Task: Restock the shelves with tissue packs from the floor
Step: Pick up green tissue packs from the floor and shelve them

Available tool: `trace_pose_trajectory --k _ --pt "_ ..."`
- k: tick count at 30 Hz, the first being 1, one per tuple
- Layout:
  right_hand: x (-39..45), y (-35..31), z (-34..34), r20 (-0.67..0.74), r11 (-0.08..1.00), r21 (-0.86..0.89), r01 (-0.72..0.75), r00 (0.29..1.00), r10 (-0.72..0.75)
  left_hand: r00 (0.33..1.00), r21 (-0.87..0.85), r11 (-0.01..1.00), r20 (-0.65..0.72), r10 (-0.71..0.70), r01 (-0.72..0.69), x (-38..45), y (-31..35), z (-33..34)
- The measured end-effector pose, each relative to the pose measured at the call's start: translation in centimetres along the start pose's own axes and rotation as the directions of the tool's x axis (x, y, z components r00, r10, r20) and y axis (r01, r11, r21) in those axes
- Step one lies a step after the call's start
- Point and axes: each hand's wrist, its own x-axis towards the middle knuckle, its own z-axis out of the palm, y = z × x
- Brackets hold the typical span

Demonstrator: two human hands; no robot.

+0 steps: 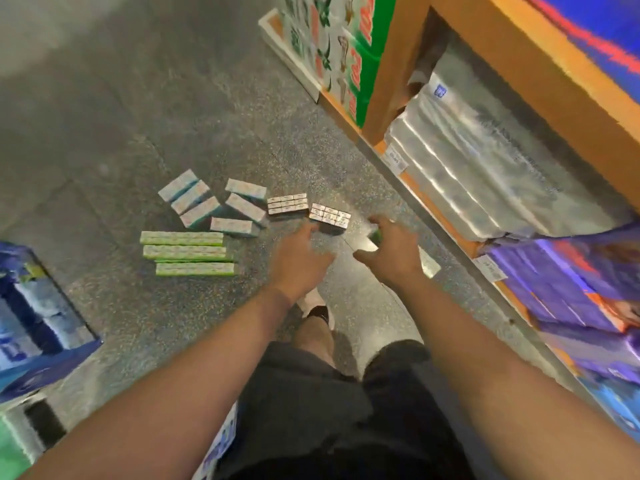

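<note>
Both hands are reaching toward the floor [104, 133] stock. The left hand [300, 258], fingers relaxed, is nearing the tissue packs [329, 215]; the right hand [389, 252] is pinching a green pack [375, 235] beside the shelf edge [446, 216], presumably for shelving.

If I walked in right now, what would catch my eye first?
Two bare hands, the left hand and right hand, reach toward the speckled floor. Small tissue packs lie sorted there in neat groups. On the right, orange shelves hold large wrapped bundles.

Bare forearms, dark shorts [311, 403]
</note>
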Motion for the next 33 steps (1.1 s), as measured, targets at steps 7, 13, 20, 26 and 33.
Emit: trace_pose_trajectory --k 7,13,20,26,33 --pt "19.3 4.1 13.4 0.05 0.976 -0.172 -0.13 0.989 0.14 0.994 0.075 0.993 0.049 -0.098 0.094 17.8 -7.5 7.0" --pt "35.2 11.1 26.5 0.113 0.953 -0.254 -0.167 0.973 0.2 0.973 0.066 0.977 0.103 -0.208 0.202 32.5 -16.3 17.2" --pt "42.5 16.7 33.6 0.162 0.908 -0.416 -0.057 0.977 0.136 0.97 0.048 0.97 0.047 -0.24 0.238 38.1 -20.6 23.1" --pt "37.9 14.2 27.2 0.192 0.942 -0.337 0.002 0.979 0.066 0.97 0.077 0.969 0.047 -0.237 0.233 35.7 -16.7 20.0" --pt "28.5 3.7 11.8 0.264 0.957 -0.194 0.215 0.951 -0.16 0.972 -0.115 0.965 0.001 -0.236 0.234 28.3 -8.6 8.3"
